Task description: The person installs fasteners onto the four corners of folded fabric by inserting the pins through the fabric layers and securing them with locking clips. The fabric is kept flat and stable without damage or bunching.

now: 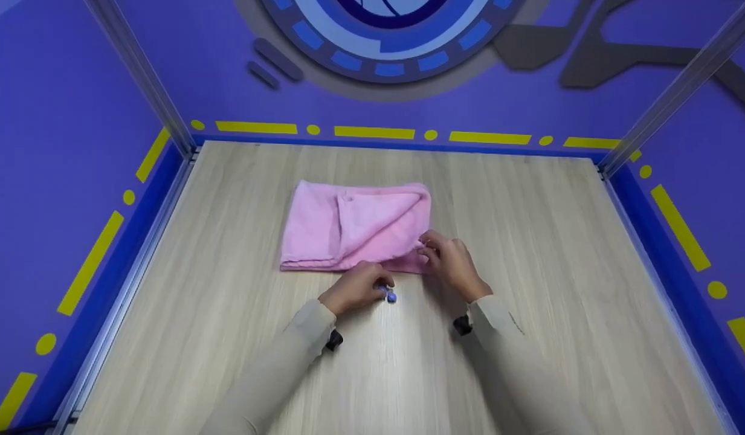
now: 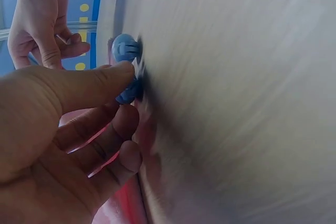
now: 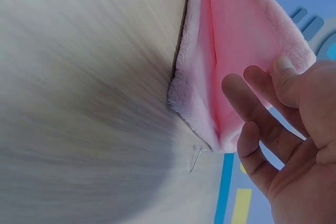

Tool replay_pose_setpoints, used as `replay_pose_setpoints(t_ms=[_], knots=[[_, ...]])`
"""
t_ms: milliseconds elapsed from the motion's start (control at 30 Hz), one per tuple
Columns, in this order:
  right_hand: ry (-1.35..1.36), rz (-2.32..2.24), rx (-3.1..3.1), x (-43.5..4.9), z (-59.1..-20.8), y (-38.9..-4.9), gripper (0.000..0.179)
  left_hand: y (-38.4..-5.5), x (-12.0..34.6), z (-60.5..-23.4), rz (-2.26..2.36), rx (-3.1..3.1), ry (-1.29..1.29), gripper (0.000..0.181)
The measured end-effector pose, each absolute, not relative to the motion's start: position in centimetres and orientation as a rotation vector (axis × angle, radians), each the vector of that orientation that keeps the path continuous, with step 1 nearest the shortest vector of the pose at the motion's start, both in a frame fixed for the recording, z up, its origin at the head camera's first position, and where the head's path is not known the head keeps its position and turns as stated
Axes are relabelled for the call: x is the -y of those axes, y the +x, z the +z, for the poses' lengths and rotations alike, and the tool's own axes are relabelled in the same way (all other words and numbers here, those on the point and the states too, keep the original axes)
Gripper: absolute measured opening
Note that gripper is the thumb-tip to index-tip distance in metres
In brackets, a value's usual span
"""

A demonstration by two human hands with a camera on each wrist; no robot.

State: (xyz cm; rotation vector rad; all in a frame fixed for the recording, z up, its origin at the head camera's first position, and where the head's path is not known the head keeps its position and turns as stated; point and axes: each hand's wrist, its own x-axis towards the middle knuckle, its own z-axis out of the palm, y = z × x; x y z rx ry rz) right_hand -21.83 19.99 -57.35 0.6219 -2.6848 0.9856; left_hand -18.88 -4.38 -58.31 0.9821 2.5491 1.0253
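A folded pink plush cloth lies on the table, its right-hand flap folded back diagonally. At its front edge my left hand pinches a small blue slotted piece between thumb and fingertip. Another blue piece, with a rounded slotted head, stands on the table right beside those fingertips. My right hand is at the cloth's right edge, fingers loosely bent and spread apart. In the right wrist view its fingertips overlap the raised pink layer, with a gap between thumb and fingers.
A thin clear pin-like piece shows near the cloth's corner in the right wrist view. The wooden table is bordered by blue walls with metal corner posts. Each wrist carries a small black device.
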Motion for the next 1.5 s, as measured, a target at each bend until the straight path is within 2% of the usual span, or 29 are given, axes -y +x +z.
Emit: replay_pose_setpoints(t_ms=[167,367,600,867,1200,1500], knots=[[0.608,0.999,2.695,-20.0,-57.2,-21.8,0.011,-19.2,4.2,-58.1,1.011,-2.569,1.002,0.018],[0.605,1.002,2.706,-20.1,-57.3,-21.8,0.007,-19.2,4.1,-58.3,0.899,-2.626,1.116,0.013],[0.607,1.001,2.713,-20.2,-57.5,-21.6,0.008,-19.1,3.7,-57.1,1.068,-2.566,1.003,0.021],[0.64,0.985,2.673,-20.1,-57.6,-21.7,0.009,-20.0,2.9,-55.2,1.448,-2.7,0.959,0.013],[0.616,1.038,2.702,-19.9,-57.2,-21.6,0.011,-21.7,1.7,-55.5,1.665,-2.774,0.794,0.023],[0.578,1.188,2.755,-19.7,-56.9,-21.4,0.013,-22.1,0.6,-56.2,1.678,-2.775,0.753,0.025]])
